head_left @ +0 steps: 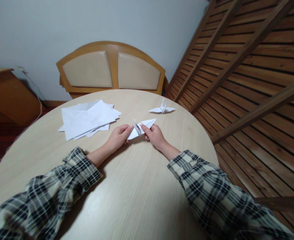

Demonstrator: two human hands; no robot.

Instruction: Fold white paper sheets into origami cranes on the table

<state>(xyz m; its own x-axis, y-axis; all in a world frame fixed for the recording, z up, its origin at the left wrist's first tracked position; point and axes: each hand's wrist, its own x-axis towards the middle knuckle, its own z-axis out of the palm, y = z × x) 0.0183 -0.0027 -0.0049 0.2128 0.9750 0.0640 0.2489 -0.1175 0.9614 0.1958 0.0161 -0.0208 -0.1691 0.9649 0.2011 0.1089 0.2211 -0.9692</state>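
A white folded paper crane (147, 124) is held just above the middle of the table, its wings spread to both sides. My left hand (118, 136) pinches its left wing between thumb and fingers. On the other wing, my right hand (157, 137) has a like grip, the thumb pressed on top near the body. Parts of the fingers are hidden under the paper. Beyond my right hand, a second paper crane (162, 108) stands on the tabletop with wings out.
Loose sheets of white paper (87, 116) lie in an uneven pile at the left of the round wooden table (137, 186). Behind it rises a padded headboard (114, 66). A slatted wooden panel (249, 100) borders the right side; a wooden cabinet (9, 96) stands far left.
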